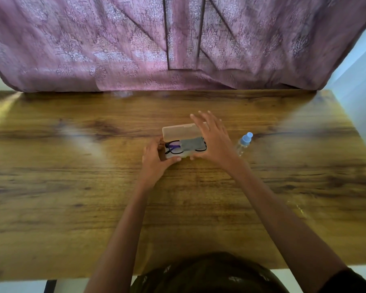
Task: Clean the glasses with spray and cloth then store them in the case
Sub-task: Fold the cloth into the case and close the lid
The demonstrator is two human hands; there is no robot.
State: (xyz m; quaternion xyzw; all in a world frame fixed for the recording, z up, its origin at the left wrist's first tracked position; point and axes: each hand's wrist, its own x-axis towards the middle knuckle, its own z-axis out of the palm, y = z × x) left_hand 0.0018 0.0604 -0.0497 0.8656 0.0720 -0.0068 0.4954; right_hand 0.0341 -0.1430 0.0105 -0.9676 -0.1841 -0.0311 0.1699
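Note:
A translucent plastic case (179,132) sits open at the middle of the wooden table (72,187), lid tilted up at the back. Inside lie black-framed glasses (173,149) with a grey cloth (192,143) folded over their right half. My left hand (154,160) grips the case's left end, thumb along its front edge. My right hand (212,137) is over the case's right end with fingers spread and straight, reaching across the lid's right part; its thumb is at the front edge. A small clear spray bottle (244,143) with a light blue cap lies just right of my right hand.
A mauve patterned curtain (178,43) hangs along the table's far edge. The table's right edge runs near a pale wall (359,85). Bare wood spreads to the left and in front of the case.

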